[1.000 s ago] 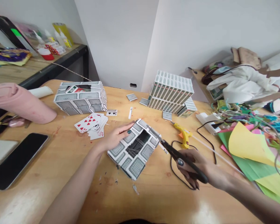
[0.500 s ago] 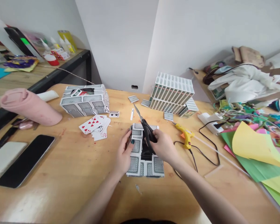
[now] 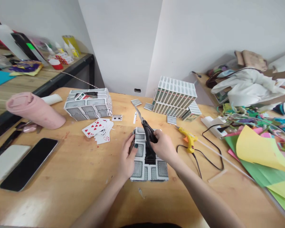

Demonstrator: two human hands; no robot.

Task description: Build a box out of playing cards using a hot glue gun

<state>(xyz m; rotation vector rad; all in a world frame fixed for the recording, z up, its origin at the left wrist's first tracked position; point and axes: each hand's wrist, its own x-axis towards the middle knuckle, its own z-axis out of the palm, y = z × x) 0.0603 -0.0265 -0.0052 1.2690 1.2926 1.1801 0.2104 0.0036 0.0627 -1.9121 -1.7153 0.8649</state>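
Observation:
A box covered in grey-backed playing cards (image 3: 138,169) lies on the wooden table (image 3: 85,190), with a dark opening in its top. My left hand (image 3: 127,158) grips the box's left side, thumb on top and fingers along the edge. Black-handled scissors (image 3: 147,130) are held in my right hand (image 3: 165,146), above the opening. Their blades point up and away, toward a thin strip of card (image 3: 135,117). To the left, loose playing cards (image 3: 96,128) lie face up near a second card-covered box (image 3: 89,107).
Stacked card packs (image 3: 174,95) stand at the back. A yellow glue gun (image 3: 188,139) and its cable lie right of the box, near a white power strip (image 3: 213,125) and coloured paper (image 3: 258,152). A pink roll (image 3: 35,110) and black phone (image 3: 29,164) are at left.
The view has shifted slightly. The scissors, still in my right hand, are turned a little and look more closed. My left hand keeps its hold on the box.

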